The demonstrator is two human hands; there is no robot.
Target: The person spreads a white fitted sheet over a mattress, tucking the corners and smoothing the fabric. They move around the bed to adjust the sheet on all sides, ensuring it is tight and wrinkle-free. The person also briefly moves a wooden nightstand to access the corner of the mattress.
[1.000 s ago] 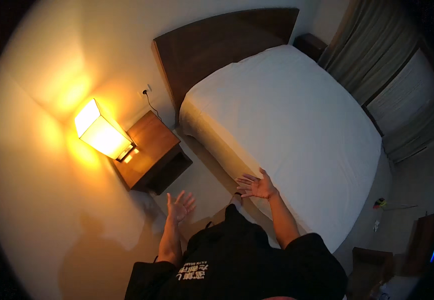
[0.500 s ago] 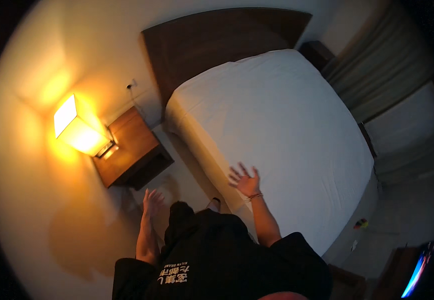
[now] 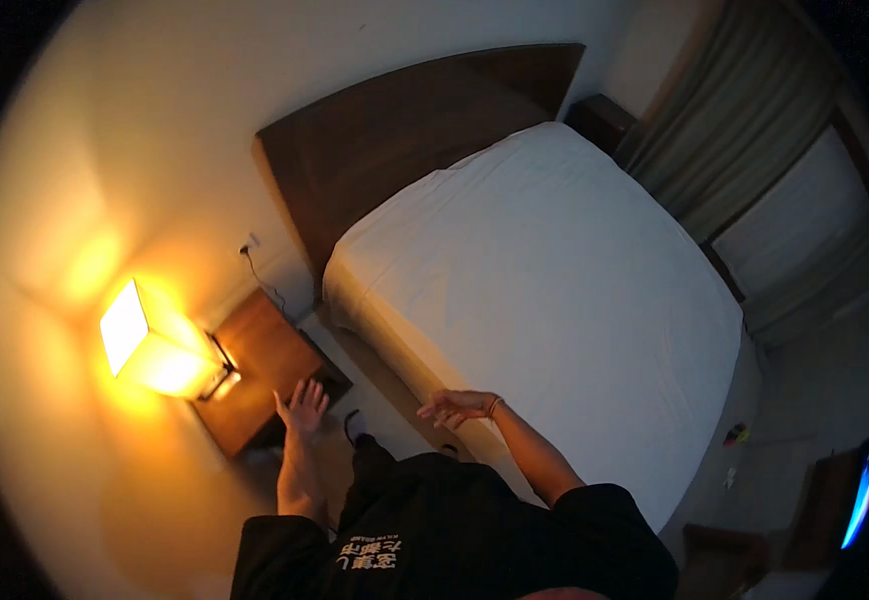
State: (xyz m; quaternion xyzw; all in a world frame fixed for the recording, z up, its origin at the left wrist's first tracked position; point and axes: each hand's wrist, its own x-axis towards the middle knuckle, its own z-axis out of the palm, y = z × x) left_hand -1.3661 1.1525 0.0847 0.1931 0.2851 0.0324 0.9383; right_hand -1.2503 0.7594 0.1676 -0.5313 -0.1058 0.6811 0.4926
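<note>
My left hand (image 3: 303, 408) is in the air by the near edge of a wooden nightstand (image 3: 259, 350), fingers spread and nothing in it. Over the near left edge of the bed hangs my right hand (image 3: 457, 408), its fingers stretched out loosely and holding nothing; a thin bracelet circles the wrist. The bed (image 3: 544, 300) has a smooth white sheet over it and a dark wooden headboard (image 3: 404, 130) behind. On the nightstand a lit lamp (image 3: 169, 350) with a square shade glows yellow.
A cord runs from a wall plug (image 3: 246, 248) down behind the nightstand. At the bed's far side stand a second dark nightstand (image 3: 601, 122) and a curtain (image 3: 734, 120). Lower right are a wooden chair (image 3: 724, 560), a lit screen (image 3: 868, 490) and a small colourful item (image 3: 735, 434) on the floor.
My view has shifted, and the nightstand and bed sit lower in it. My right hand has turned and swung left; my left hand now overlaps the nightstand's edge. A foot shows further forward.
</note>
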